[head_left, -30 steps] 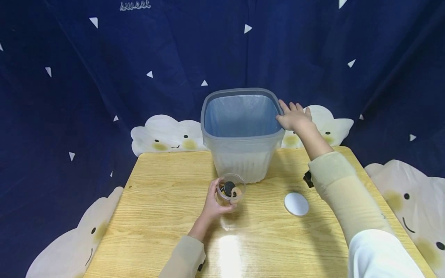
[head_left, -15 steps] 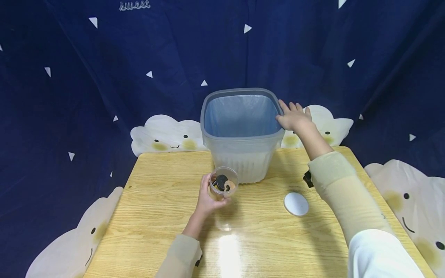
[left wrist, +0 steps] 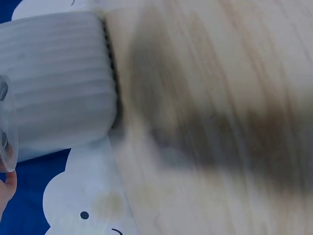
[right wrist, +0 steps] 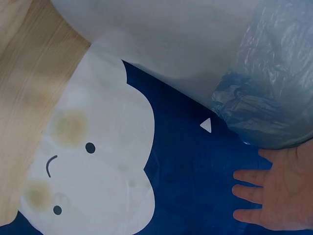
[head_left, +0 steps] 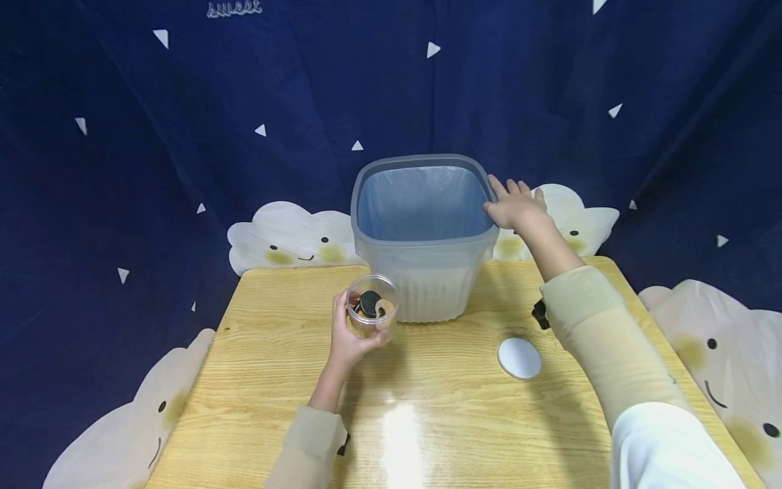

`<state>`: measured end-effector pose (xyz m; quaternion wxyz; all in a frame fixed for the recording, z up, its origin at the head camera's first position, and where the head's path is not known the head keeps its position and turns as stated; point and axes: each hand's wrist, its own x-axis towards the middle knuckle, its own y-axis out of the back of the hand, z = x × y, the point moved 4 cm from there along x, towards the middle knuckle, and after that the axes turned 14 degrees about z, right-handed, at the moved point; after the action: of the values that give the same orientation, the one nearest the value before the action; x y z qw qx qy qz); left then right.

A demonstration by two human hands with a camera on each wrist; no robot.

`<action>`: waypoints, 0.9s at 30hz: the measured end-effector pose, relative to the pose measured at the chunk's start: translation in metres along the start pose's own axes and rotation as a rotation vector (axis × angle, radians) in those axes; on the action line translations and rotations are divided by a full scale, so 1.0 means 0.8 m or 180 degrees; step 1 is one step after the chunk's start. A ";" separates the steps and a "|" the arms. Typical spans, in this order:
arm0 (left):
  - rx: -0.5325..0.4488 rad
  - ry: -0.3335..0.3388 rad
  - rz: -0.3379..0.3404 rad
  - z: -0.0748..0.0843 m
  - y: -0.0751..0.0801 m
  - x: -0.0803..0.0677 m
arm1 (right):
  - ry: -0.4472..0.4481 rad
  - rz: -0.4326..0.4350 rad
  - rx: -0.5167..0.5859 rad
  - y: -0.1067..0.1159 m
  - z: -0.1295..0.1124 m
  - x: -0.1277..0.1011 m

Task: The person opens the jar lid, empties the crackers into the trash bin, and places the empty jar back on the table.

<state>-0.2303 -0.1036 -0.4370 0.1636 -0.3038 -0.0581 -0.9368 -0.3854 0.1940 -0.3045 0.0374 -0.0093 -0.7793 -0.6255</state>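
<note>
A: Start with the big piece. What sits at the centre of the head view?

B: A grey bin point(head_left: 424, 234) with a pale blue bag liner point(head_left: 421, 202), standing at the far edge of the table point(head_left: 440, 401). The right hand point(head_left: 516, 206) lies flat against its right rim, fingers point(head_left: 512, 187) straight and a little spread; the right wrist view shows the palm open beside the bag liner too.

A: And the right arm?

B: It stretches from the lower right of the frame up to the rim, elbow low, in a beige sleeve point(head_left: 601, 339). I judge that it steadies the bin.

A: What does the other hand have?

B: The left hand point(head_left: 348, 333) holds a clear cup point(head_left: 371, 307) just left of centre, lifted off the table and close to the bin's front left corner. The fingers curl round its wall, thumb on the left. Inside lie a dark round biscuit point(head_left: 369, 301) and a tan piece that I cannot make out well.

A: So which step is this?

B: By my judgement, the cup is being carried toward the bin. The next move calls for raising it above the rim and tipping it over the liner without knocking the wall.

A: Anything smaller?

B: A white round lid point(head_left: 519, 358) lies flat on the table, right of centre, well apart from the cup.
</note>
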 end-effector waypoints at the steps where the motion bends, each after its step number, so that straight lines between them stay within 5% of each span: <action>1: -0.0013 -0.0011 0.0027 0.001 0.001 0.002 | 0.0001 -0.0006 0.0004 0.000 0.000 0.000; 27: 0.0242 -0.0460 0.0693 0.036 0.036 0.056 | -0.0016 0.0008 0.0049 -0.002 -0.001 0.001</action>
<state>-0.2386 -0.1365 -0.3868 0.2710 -0.3686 -0.0718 -0.8863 -0.3860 0.1931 -0.3056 0.0363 -0.0115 -0.7841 -0.6194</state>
